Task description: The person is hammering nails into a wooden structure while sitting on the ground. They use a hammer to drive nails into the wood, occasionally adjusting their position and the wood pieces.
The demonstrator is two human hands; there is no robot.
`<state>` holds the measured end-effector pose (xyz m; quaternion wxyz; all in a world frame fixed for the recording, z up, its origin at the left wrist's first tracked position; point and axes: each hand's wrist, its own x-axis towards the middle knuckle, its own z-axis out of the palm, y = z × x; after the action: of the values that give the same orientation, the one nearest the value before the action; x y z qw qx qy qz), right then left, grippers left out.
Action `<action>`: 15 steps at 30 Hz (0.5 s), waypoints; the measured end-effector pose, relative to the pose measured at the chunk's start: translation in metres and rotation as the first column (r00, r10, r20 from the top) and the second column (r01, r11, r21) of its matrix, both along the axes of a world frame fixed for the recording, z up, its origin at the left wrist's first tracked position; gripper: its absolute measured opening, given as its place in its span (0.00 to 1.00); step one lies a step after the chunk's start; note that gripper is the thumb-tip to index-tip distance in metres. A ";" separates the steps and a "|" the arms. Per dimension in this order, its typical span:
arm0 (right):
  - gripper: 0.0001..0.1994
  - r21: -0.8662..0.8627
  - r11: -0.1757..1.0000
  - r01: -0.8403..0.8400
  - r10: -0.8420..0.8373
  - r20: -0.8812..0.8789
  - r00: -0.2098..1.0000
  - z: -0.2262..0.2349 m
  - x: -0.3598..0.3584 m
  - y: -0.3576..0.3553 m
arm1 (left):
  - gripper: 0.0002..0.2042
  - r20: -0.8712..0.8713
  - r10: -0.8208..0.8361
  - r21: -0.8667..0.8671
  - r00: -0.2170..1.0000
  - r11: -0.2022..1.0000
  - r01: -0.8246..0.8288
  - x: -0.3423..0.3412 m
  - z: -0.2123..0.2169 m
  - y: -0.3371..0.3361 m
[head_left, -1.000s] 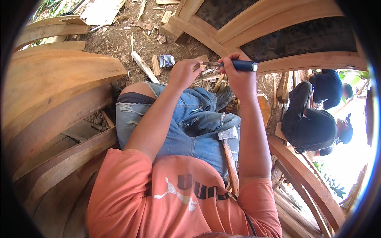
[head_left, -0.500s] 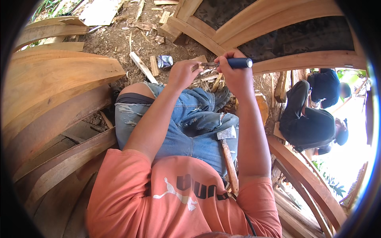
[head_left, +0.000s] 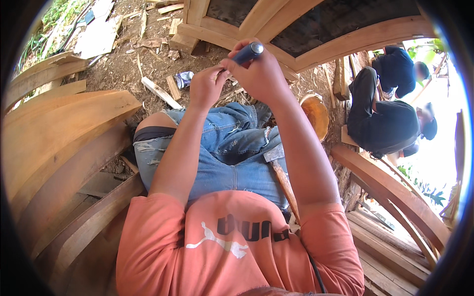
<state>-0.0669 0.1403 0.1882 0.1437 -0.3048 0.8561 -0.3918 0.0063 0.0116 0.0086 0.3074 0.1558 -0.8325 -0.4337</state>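
Above the lap, beyond both forearms, a dark blue tool handle was clasped in the right hand, with the fingers wrapped round it. Close against it, the left hand was held with bent fingers; whether anything was grasped there could not be told. Half a second earlier the handle had been pointed to the right, and a thin shaft had been shown between the hands; by this moment it was tilted, its pale round end was turned up toward the camera, and the shaft was hidden by the hands, which had been brought closer together.

On the jeans a hatchet was laid, the lower end of its haft lost beside the shirt. More of a cut log was exposed beside the right forearm than before. A can was seen among wood scraps on the dirt. The panelled wooden frame and the curved planks were cut off by the dark rim; at the right, two people were partly blurred by glare.
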 end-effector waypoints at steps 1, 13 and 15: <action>0.24 0.001 1.000 0.001 -0.001 0.006 1.000 0.003 0.007 0.003 | 0.11 -0.029 -0.014 0.019 0.999 1.000 0.014 0.000 0.001 0.001; 0.30 0.953 0.242 -0.180 -0.207 0.232 0.950 -0.045 0.159 0.271 | 0.15 -0.089 -0.017 0.104 0.996 0.994 0.026 -0.002 0.002 0.015; 0.26 0.831 0.550 -0.081 -0.389 0.341 0.856 -0.053 0.173 0.305 | 0.15 -0.067 -0.011 0.099 0.998 0.995 0.018 0.001 0.001 0.014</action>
<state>0.1064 0.4456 0.1353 0.4435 -0.0132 0.8959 -0.0221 0.0070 0.0253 0.0096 0.3238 0.1504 -0.8003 -0.4818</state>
